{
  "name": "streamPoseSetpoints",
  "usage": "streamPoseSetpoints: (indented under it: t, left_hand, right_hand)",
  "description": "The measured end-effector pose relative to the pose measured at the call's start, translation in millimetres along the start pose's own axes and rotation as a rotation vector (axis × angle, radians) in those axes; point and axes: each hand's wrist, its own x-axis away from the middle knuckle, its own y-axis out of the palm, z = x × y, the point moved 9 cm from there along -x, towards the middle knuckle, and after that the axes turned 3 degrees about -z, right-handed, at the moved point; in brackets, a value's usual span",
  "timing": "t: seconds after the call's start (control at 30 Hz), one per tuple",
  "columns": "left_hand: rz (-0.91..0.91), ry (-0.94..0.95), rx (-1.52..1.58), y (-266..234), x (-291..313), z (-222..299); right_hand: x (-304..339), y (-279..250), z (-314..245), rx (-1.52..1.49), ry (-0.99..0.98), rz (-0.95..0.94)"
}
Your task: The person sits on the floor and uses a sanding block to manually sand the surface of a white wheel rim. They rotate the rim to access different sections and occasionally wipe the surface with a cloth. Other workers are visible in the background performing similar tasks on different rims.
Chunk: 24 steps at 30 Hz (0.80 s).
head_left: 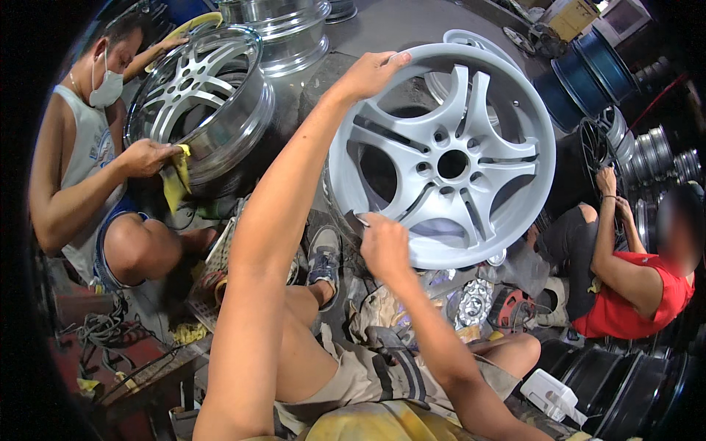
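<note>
A silver-grey alloy wheel rim with split spokes and a round centre hole stands tilted up in front of me. My left hand grips its upper left edge, fingers wrapped over the lip. At the rim's lower left, my right hand is closed in a pinch. From its fingers sticks a small dark thin piece, perhaps sandpaper, next to the rim's edge; the rest of it is hidden in the hand.
On the left, a person in a mask holds a yellow cloth by a polished rim. A person in red works at a dark rim on the right. Stacked rims stand behind. A red power tool lies on the floor.
</note>
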Motion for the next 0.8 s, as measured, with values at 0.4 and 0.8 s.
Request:
streamPoseSetpoints:
  t: [0.4,0.8]
  left_hand:
    - [-0.027,-0.003,0.049,4,-8,0]
    - [-0.200,-0.134,0.679,8,-6,-18]
  right_hand:
    - [51,32,12,0.106,-0.310,0.299]
    - [64,33,20,0.618,-0.935,-0.134]
